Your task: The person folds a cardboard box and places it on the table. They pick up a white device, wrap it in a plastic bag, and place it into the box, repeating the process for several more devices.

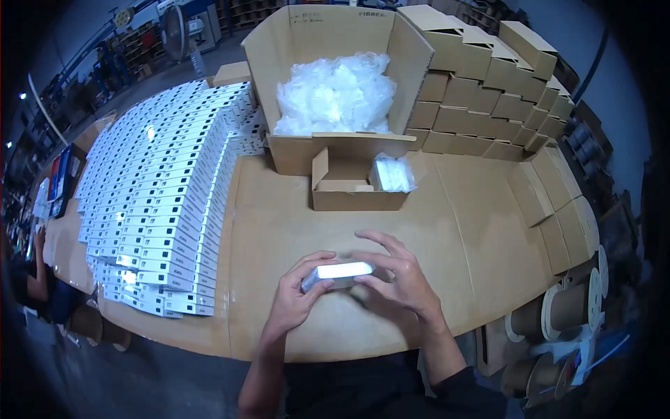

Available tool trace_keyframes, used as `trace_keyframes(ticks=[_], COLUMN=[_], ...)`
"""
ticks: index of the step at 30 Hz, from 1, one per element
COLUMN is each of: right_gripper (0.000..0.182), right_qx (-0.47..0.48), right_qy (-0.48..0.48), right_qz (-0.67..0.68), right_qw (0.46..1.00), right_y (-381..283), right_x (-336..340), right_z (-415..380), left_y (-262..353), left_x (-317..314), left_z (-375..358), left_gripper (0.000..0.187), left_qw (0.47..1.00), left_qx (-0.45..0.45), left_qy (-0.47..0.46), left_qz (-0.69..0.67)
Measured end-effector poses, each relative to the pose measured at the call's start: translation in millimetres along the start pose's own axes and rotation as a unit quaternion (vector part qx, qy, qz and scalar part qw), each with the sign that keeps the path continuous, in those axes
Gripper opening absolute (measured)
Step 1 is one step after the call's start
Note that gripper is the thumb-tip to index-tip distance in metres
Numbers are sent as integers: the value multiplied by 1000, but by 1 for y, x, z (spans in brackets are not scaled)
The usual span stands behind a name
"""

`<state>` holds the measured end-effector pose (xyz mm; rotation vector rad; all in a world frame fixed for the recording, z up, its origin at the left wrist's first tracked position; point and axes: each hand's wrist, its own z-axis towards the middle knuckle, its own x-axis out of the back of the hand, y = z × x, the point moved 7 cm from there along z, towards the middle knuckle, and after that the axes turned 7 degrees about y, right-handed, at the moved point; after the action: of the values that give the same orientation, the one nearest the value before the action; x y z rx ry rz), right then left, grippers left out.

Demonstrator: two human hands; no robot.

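Observation:
A small white box [338, 272] is held between my two hands above the cardboard-covered table [349, 325]. My left hand [299, 290] grips its left end, thumb on the near side. At its right end my right hand [399, 276] pinches it with thumb and index finger, the other fingers raised. Beyond my hands stands an open brown carton [359, 201] with a plastic-wrapped item [393, 174] at its right side. Stacked white boxes [157, 202] fill the table's left part.
A large open carton [342, 31] at the back holds clear plastic bags [338, 94]. Brown boxes [481, 98] are piled back right, with more [569, 223] along the right edge. Spools [565, 307] stand below right. Another person's arm [36, 272] shows far left.

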<state>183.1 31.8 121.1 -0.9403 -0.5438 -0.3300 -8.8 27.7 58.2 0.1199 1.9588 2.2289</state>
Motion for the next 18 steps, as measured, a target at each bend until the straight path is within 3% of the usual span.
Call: trace_keyframes(ticks=[3,5,8,10,12,13,16,18], right_gripper=[51,40,29,25,24,24,22,21], right_qx=[14,72,91,102,88,80,27,12], right_qy=[-5,-43,-95,-95,-41,-14,83,128], right_qz=[-36,-76,-109,-119,-135,-142,-193,-236], right_qw=[999,994,985,983,986,987,977,963], right_y=[-13,-19,-15,-17,-6,-2,4,7], right_x=[7,4,3,14,32,41,74,92], right_z=[9,12,15,22,28,30,35,37], left_y=[5,8,17,16,17,23,36,33], left_x=[1,-1,-4,-6,-11,-13,-28,-45], left_z=[6,12,26,38,54,63,93,110], left_gripper=[23,21,31,43,56,55,53,52], left_qw=[999,999,993,995,996,986,893,857], left_qx=[-6,36,-52,-33,-17,-56,-194,-245], left_qy=[0,-4,-64,-60,-58,-39,-8,20], left_qz=[48,27,89,77,67,152,406,453])
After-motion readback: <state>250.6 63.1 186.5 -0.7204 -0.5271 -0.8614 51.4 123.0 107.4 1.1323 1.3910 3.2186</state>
